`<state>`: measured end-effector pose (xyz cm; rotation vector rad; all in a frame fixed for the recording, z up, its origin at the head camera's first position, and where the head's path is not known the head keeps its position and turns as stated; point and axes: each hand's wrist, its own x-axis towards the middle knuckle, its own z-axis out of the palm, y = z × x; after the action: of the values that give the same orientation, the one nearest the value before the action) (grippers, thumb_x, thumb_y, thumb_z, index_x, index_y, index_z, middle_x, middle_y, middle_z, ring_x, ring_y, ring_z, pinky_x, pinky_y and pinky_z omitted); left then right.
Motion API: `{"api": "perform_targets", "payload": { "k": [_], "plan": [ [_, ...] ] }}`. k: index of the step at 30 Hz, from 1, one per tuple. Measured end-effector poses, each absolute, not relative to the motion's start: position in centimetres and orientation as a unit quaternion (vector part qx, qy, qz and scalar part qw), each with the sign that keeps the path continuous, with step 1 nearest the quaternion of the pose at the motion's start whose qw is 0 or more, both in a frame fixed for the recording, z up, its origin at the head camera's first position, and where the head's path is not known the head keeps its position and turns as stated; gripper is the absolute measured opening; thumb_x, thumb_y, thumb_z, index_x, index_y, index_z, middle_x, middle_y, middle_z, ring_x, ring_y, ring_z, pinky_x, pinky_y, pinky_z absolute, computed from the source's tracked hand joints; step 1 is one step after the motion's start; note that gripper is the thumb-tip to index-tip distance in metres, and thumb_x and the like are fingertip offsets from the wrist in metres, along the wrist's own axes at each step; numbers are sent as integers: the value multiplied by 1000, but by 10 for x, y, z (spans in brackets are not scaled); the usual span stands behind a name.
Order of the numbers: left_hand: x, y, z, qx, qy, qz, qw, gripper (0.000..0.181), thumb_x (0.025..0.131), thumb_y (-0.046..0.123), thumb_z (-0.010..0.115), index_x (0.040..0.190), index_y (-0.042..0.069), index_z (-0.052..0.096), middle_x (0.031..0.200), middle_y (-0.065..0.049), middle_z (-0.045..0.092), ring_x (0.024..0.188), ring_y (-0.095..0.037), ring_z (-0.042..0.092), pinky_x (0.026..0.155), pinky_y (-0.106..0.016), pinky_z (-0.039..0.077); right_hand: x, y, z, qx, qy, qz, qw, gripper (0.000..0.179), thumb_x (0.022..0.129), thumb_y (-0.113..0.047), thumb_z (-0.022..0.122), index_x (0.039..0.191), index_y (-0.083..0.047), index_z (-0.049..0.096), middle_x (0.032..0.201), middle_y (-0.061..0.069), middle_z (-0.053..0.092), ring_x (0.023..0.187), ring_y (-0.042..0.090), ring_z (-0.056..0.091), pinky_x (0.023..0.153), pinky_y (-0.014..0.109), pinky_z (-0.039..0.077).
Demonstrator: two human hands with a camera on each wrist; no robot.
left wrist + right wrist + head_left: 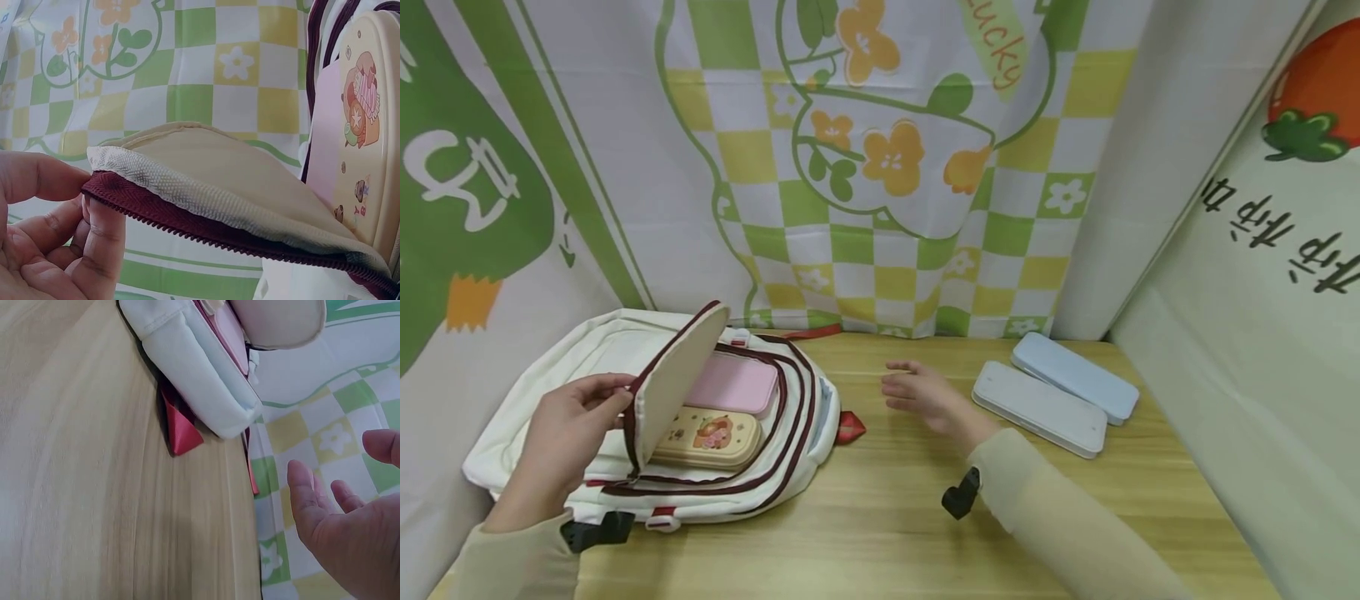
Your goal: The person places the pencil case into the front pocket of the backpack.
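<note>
at the left of the wooden table [880, 525], the left hand [565, 433] has thumb and fingers together, clamped on the edge of a raised flap [681, 387] of the white backpack [572, 350], which lies on the table with its pocket gaping. the left wrist view alone shows the maroon zipper teeth [187, 237] and pale woven tape [187, 189] up close. inside the pocket are a cream case [722, 433] with a cartoon print and, just beyond, a pink case [741, 383]. the right hand [928, 396] hangs between backpack and cases, its fingers loosely apart; the right wrist view brings out a folded red tab [183, 436] under the pale side pocket [200, 369], but leaves out the grey-white case [1041, 408] and light blue case [1075, 377], which lie close together at the table's right. small lettering on the cream case is unclear even from the left wrist. farther back, the checked cloth [917, 275] reads "lucky" near its top; on the right wall, dark chinese characters [1322, 262] run below a red-orange fruit [1318, 87].
</note>
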<state>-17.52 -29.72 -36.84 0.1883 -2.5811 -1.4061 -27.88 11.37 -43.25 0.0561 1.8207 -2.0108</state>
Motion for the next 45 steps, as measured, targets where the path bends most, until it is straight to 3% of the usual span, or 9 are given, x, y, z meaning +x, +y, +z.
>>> {"api": "perform_targets", "payload": {
  "k": [8, 17, 28, 35, 39, 45],
  "plan": [
    [-175, -299, -367, 59, -874, -471, 99, 35, 105, 8, 53, 128, -17, 58, 91, 7, 63, 77, 2, 58, 66, -20, 54, -279, 141, -428, 24, 646, -733, 211, 51, 108, -6, 46, 155, 8, 28, 156, 34, 33, 143, 46, 37, 106, 39, 47],
    [-176, -298, -366, 62, -878, -464, 99, 34, 105, 8, 53, 128, -16, 59, 92, 5, 64, 77, 2, 57, 65, -20, 53, -274, 168, -423, 32, 638, -745, 192, 53, 107, -3, 48, 154, 10, 27, 144, 26, 48, 119, 27, 60, 99, 36, 53],
    [-178, -297, -369, 60, -879, -462, 101, 33, 104, 8, 54, 126, -16, 60, 93, 1, 67, 77, 3, 57, 64, -20, 53, -268, 203, -419, 31, 649, -739, 178, 56, 108, -6, 49, 154, 12, 23, 137, 20, 51, 111, 18, 61, 98, 33, 53],
    [-177, -296, -369, 56, -878, -464, 103, 32, 104, 6, 54, 125, -17, 60, 91, 3, 66, 76, 3, 56, 63, -20, 52, -263, 227, -420, 30, 651, -739, 169, 60, 107, -7, 51, 155, 12, 21, 144, 26, 44, 105, 13, 63, 97, 30, 53],
    [-177, -296, -369, 55, -875, -471, 102, 32, 105, 6, 53, 126, -18, 59, 91, 5, 66, 76, 2, 57, 63, -20, 52, -261, 242, -422, 27, 637, -751, 171, 67, 105, -10, 57, 156, 10, 20, 135, 18, 48, 109, 15, 61, 99, 32, 52],
    [-175, -296, -370, 55, -875, -471, 100, 32, 105, 7, 53, 126, -16, 59, 93, 3, 64, 77, 2, 58, 65, -20, 53, -256, 262, -423, 49, 648, -742, 166, 66, 108, -8, 48, 160, 9, 11, 139, 17, 46, 112, 13, 60, 101, 33, 51]
  ]
}}
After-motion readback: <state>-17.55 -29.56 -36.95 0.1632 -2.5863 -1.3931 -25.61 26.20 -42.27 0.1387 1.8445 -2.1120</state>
